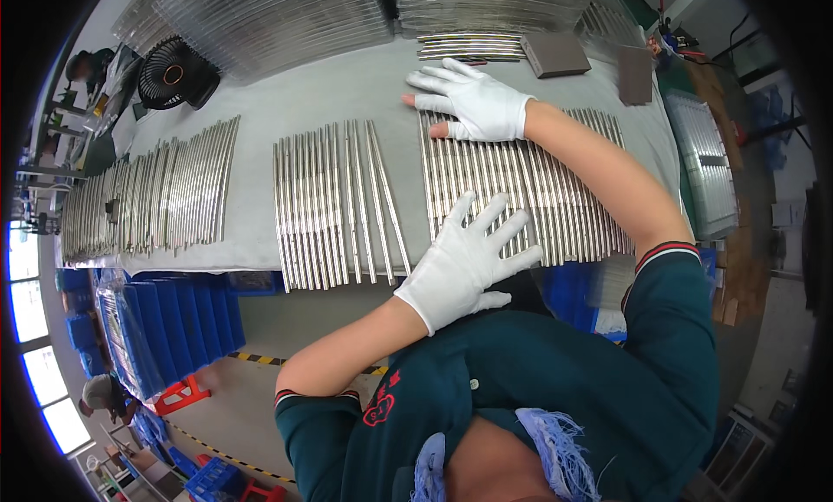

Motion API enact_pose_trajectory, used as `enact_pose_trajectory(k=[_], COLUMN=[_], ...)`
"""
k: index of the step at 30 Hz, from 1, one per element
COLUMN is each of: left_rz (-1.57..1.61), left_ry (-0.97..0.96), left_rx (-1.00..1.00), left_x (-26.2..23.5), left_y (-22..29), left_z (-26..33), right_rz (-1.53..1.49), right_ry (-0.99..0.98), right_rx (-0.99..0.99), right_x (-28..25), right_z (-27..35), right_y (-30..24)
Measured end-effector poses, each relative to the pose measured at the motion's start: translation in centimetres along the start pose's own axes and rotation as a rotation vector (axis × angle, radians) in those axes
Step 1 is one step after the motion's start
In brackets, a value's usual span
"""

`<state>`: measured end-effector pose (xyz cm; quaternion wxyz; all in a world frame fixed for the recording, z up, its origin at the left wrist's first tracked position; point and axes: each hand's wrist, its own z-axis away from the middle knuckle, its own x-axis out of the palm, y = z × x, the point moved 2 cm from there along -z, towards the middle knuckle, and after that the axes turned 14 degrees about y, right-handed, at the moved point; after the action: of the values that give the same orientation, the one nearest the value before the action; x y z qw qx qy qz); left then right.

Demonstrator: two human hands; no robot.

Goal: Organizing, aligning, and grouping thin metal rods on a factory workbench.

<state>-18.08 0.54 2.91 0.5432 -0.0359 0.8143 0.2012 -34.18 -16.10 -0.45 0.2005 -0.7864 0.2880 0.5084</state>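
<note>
On grey-covered table [347, 90], with left hand [468, 263] at lower ends and right hand [477, 104] at upper ends of right-hand row of metal rods [495, 170] — with fingers spread wide on both, no grip visible — best to press lightly, evenly, keeping rods parallel.

I count two gloved hands of my own, the left [464, 268] at centre and the right [482, 104] above it, and three broad rows of metal rods, at left [160, 190], centre [304, 207] and right of centre [573, 177], their rods too tightly packed for me to number surely. I also see one black fan [178, 74] at upper left, two grey-brown blocks [555, 55] at upper right, and two co-workers [106, 393] along the left edge.
</note>
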Motion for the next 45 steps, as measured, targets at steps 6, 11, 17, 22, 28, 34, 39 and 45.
enact_pose_trajectory(k=[6,11,17,22,28,34,39,45], left_rz=[-0.048,-0.089,0.017,0.101,0.073,0.012,-0.138,-0.208], left_ry=[-0.036,-0.090,-0.020,0.029,0.028,0.030,-0.043,-0.039], left_rx=[-0.087,-0.120,0.009,0.110,0.116,0.014,-0.128,-0.214], left_x=[-1.9,-2.7,-0.8,0.7,0.7,-0.7,-2.8,-4.7], left_y=[-1.1,-1.4,-0.7,0.2,0.4,0.0,-0.2,-0.2], left_z=[2.4,3.3,1.3,-0.8,-1.1,1.2,3.8,4.2], right_rz=[-0.032,-0.050,-0.018,-0.005,-0.027,-0.113,-0.076,0.162], right_ry=[0.020,0.012,-0.018,-0.007,0.038,0.197,0.381,0.286], right_rx=[-0.027,-0.018,-0.024,-0.024,-0.010,0.011,0.013,0.107], right_x=[2.0,2.6,1.6,0.5,0.4,-0.1,-3.6,-8.6], right_z=[-3.0,-4.2,-2.8,-0.1,0.1,-2.6,0.2,9.5], right_y=[-1.7,-2.5,-1.5,0.4,0.4,-1.9,0.9,5.3])
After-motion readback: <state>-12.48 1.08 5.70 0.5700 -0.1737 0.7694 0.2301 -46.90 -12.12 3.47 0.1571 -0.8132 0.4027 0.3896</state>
